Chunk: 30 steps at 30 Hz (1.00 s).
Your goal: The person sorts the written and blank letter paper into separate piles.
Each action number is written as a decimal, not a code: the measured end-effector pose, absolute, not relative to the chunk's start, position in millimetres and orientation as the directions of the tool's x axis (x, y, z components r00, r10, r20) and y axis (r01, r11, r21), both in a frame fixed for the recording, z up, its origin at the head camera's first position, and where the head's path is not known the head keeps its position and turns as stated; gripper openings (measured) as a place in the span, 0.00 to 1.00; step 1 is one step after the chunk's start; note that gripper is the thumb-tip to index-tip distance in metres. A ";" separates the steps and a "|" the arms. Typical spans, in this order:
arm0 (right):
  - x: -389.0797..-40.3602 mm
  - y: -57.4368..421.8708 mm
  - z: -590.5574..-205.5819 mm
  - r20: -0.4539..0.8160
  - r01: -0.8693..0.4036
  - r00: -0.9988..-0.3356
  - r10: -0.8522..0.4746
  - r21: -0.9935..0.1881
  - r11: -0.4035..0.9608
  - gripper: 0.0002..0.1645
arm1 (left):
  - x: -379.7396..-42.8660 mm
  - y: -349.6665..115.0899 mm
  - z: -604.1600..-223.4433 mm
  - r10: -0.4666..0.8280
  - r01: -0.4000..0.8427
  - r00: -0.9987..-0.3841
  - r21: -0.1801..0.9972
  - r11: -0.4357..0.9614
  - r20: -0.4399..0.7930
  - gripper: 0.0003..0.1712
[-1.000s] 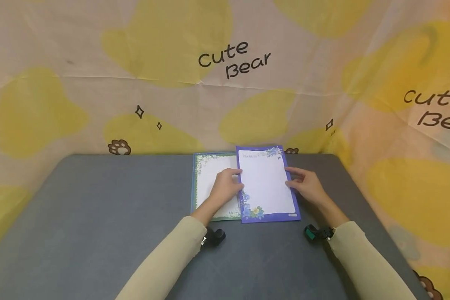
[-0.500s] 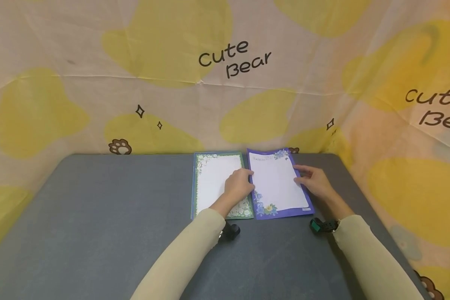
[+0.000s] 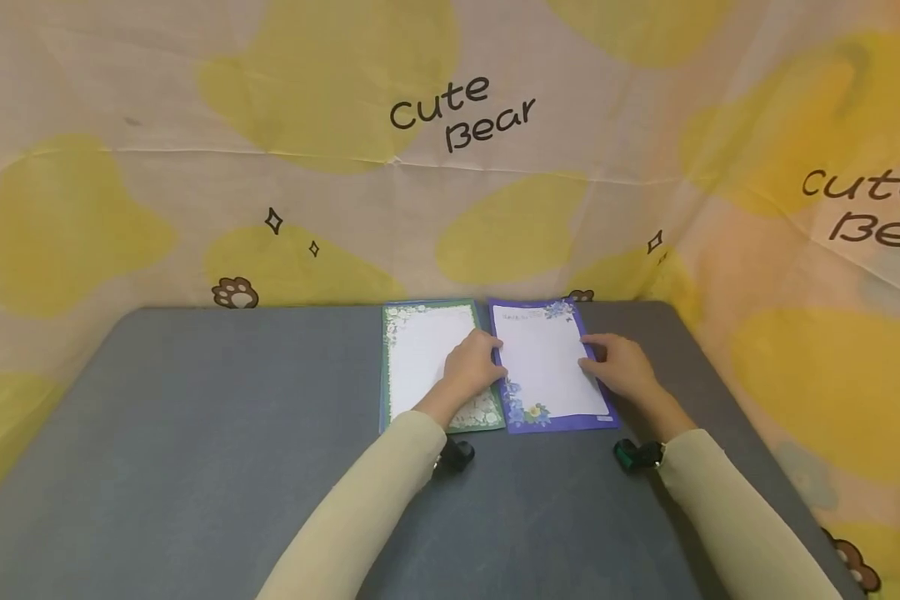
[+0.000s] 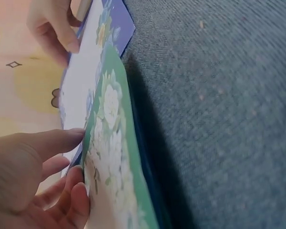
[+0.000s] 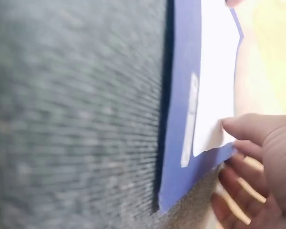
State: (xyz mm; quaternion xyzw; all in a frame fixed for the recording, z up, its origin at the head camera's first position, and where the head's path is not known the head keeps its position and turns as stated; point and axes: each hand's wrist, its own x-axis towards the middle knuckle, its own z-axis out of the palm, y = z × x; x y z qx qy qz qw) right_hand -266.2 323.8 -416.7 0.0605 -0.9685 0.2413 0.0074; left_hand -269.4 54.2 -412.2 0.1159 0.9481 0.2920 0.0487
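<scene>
A purple-bordered sheet of writing paper (image 3: 543, 367) with blue flowers in two corners lies near the back of the table. My left hand (image 3: 468, 371) pinches its left edge, thumb on top in the left wrist view. At the opposite edge, my right hand (image 3: 626, 367) pinches it between thumb and fingers; in the right wrist view the thumb lies on the white part. To the left is a green-bordered sheet (image 3: 420, 358) with white flowers, partly covered by my left hand and wrist. A strip of blue (image 3: 382, 400) shows from under that green sheet.
The grey table (image 3: 232, 467) reaches to a fabric backdrop (image 3: 330, 208) with yellow patches and "cute Bear" lettering, which also runs along the right side. A dark camera band (image 3: 457, 456) is on the left wrist, another band (image 3: 637, 456) on the right.
Both hands have moved the purple-bordered sheet to the right, off the green-bordered sheet it overlapped, so the two now lie side by side. In the last half second little has shifted.
</scene>
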 end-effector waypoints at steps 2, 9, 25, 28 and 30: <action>-264.6 319.2 -416.0 0.037 -0.122 -0.992 -0.117 -0.422 0.898 0.30 | -270.2 50.5 -411.6 0.260 0.203 -0.965 0.558 0.805 -0.023 0.32; -252.6 293.8 -403.9 0.068 -0.134 -0.991 -0.116 -0.454 0.881 0.30 | -263.5 23.4 -404.3 0.334 0.300 -0.941 0.598 0.743 0.058 0.27; -240.6 189.7 -399.1 0.219 -0.281 -0.960 -0.177 -0.754 0.594 0.24 | -239.7 -85.7 -414.5 0.053 0.209 -0.973 0.756 0.620 0.226 0.22; -240.2 179.1 -411.2 0.250 -0.304 -0.953 -0.173 -0.788 0.536 0.23 | -236.9 -91.5 -424.4 0.074 0.231 -0.968 0.740 0.632 0.239 0.26; -238.7 177.1 -422.7 0.274 -0.320 -0.947 -0.167 -0.785 0.530 0.22 | -235.3 -91.7 -433.2 0.117 0.250 -0.966 0.721 0.647 0.230 0.31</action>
